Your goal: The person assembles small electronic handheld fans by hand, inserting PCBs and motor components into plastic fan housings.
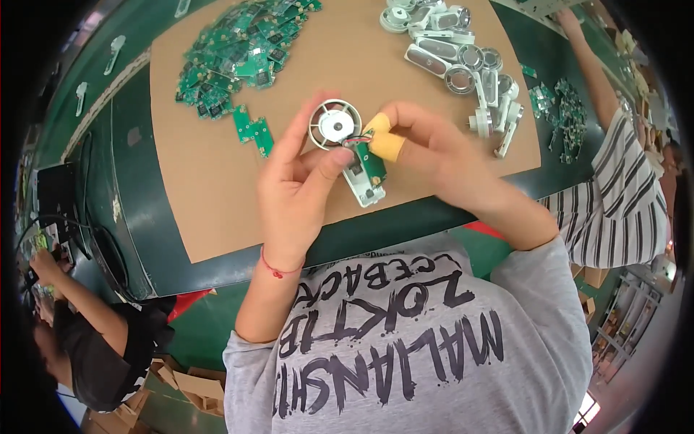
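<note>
My left hand [293,192] is closed around a small white handheld fan housing [334,126], its thumb pressed near the neck. The fan's round head points away from me, and its open handle slants toward me. A green circuit board [374,168] sits at the handle, partly inside it. Thin dark and red wires [356,139] run between the head and the board. Yellow covers wrap the thumb and a finger of my right hand [441,155], which pinch the wires at the board's upper end. The fingertips partly hide the exact contact.
Green circuit boards [242,54] are heaped at the far left of the brown cardboard sheet [217,217], with a few loose boards [253,132] nearer. White fan housings [441,61] pile up at the far right. Other people work at left and right; small boards [567,119] lie by the right one.
</note>
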The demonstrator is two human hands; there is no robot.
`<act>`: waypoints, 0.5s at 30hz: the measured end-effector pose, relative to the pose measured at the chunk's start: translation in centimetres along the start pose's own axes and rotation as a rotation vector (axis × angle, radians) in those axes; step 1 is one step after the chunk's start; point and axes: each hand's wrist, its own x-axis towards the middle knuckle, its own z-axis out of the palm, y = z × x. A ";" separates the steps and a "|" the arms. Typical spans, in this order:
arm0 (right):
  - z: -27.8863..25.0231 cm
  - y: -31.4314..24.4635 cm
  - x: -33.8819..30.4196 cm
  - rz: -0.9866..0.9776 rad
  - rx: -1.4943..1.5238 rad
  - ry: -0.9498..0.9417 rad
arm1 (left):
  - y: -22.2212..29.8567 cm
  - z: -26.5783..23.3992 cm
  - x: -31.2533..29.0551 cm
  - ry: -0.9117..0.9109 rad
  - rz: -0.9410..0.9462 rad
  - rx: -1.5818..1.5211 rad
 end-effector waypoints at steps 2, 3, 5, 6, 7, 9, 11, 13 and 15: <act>0.4 1.1 -0.1 -0.114 -0.132 0.090 | 0.1 0.6 0.1 0.046 0.004 0.015; 0.3 1.4 0.1 -0.113 -0.130 0.088 | 0.1 0.7 0.1 0.104 0.012 0.037; 0.1 1.6 0.5 -0.483 -0.688 0.150 | 0.3 0.8 0.2 0.117 -0.003 0.036; 0.2 1.6 0.6 -0.482 -0.687 0.150 | 0.4 0.7 0.2 0.127 -0.017 0.034; 0.2 1.6 0.6 -0.448 -0.688 0.160 | 0.3 0.7 0.2 0.127 -0.018 0.034; 0.5 1.9 0.8 -0.412 -0.688 0.173 | 0.0 0.6 0.3 0.143 -0.004 0.038; 1.0 2.5 0.9 -0.476 -0.723 0.410 | 0.1 0.9 0.5 0.155 -0.011 0.036; 1.1 2.5 1.0 -0.361 -0.607 0.401 | 0.1 1.1 0.5 0.173 -0.011 0.036; 0.9 2.0 1.2 -0.254 -0.496 0.386 | -0.3 1.2 0.9 0.185 0.050 0.029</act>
